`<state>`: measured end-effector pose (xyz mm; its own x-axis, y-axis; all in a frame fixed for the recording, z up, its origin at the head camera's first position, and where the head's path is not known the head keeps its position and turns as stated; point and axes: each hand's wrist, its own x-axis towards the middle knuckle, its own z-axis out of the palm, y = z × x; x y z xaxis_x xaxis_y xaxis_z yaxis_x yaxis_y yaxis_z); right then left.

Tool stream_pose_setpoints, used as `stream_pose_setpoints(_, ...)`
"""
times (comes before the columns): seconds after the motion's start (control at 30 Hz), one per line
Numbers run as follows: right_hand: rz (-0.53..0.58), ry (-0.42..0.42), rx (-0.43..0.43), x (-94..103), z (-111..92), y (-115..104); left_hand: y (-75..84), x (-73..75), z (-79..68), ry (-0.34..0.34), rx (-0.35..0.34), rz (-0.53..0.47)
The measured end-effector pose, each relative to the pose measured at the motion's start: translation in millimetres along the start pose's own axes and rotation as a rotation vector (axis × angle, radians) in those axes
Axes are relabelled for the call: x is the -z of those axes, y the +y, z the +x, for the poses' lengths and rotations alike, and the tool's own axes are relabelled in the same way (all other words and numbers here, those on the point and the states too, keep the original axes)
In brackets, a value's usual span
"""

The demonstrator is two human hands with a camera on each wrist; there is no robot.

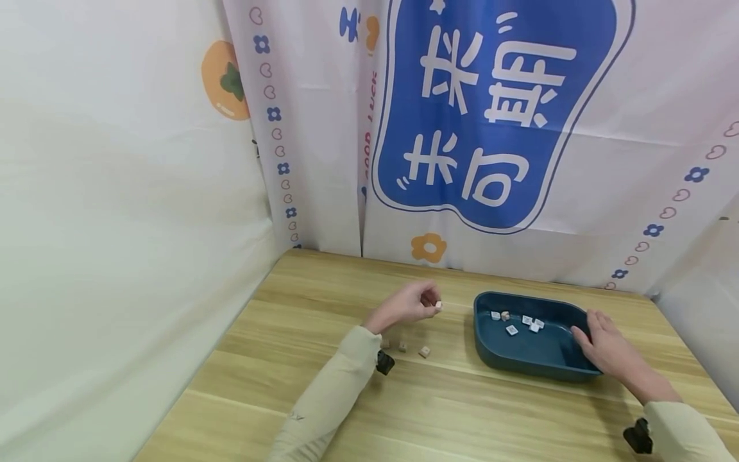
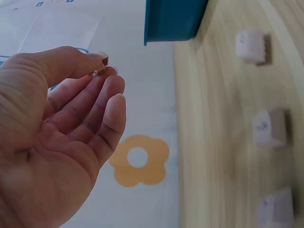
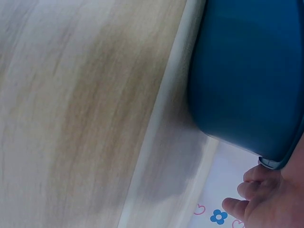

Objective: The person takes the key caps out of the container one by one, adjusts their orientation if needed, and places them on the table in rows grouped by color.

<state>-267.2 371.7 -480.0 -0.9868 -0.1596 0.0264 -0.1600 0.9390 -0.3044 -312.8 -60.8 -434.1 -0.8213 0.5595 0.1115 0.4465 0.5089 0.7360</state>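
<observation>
My left hand point(image 1: 408, 303) is raised over the table, pinching a small white cube point(image 1: 439, 306) between thumb and fingertips. In the left wrist view, the held piece point(image 2: 103, 61) is mostly hidden by the thumb. Below that hand lie three similar cubes with dark printed marks, including one cube point(image 1: 424, 351) nearest the bin. My right hand point(image 1: 613, 350) holds the right end of a dark blue rectangular bin point(image 1: 525, 367), its thumb inside the rim and the other fingers outside. Several white cubes, one of them this tile point(image 1: 512, 330), lie scattered on the bin's floor.
The wooden table point(image 1: 450, 417) ends at a printed cloth curtain point(image 1: 323, 128) behind it. A plain white cloth wall point(image 1: 133, 224) stands along the left side. Black wrist straps show on both sleeves.
</observation>
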Motion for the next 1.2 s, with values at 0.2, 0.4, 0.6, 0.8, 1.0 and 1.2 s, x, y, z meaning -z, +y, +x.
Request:
stream_pose_setpoints(0.2,0.004,-0.013,-0.009,0.6,0,-1,-13.1,6.9,-14.0,-0.021,0.031,0.014)
stream_pose_setpoints(0.4,0.003,-0.01,-0.014,0.5,0,-1,-25.9,10.9,-28.3,-0.03,0.048,0.024)
stream_pose_setpoints(0.6,0.003,-0.001,-0.011,-0.1,-1,0,-38.8,14.4,-41.0,-0.03,0.072,0.049)
stream_pose_setpoints(0.8,0.001,0.007,-0.004,-2.1,1,1,-50.6,24.1,-55.3,-0.039,0.072,0.064)
stream_pose_setpoints(1.0,-0.007,0.012,0.005,-2.1,2,-1,-63.4,36.3,-72.7,-0.04,0.094,0.117)
stream_pose_setpoints(1.2,-0.002,0.001,-0.001,-0.7,1,-1,-71.0,42.3,-84.7,-0.046,0.122,0.159)
